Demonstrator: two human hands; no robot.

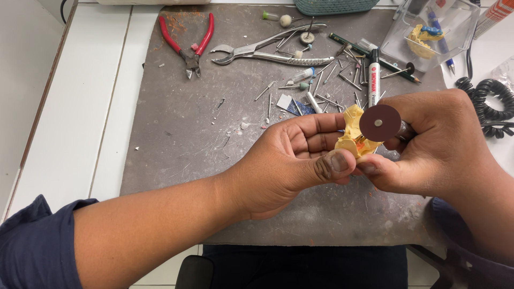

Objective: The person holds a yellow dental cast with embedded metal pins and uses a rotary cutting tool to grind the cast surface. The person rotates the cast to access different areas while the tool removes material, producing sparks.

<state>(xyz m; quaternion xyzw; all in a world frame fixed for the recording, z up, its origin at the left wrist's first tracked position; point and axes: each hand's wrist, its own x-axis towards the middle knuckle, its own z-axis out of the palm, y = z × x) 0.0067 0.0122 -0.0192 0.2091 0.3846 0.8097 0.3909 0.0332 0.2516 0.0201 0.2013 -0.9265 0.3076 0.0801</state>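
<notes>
My left hand [292,160] pinches a small yellow plaster dental model [354,134] between thumb and fingers, over the grey work mat [187,128]. My right hand [436,147] grips a rotary handpiece whose dark red cutting disc [380,122] sits flat against the upper right of the model. The handpiece body is mostly hidden inside my fist. An orange spot shows on the model just below the disc.
Red-handled pliers [190,45] and metal forceps [267,51] lie at the mat's far side, with several loose burs, a marker [374,77] and a pencil. A clear plastic box [431,32] holds another yellow model. A coiled black cable [490,101] lies at the right.
</notes>
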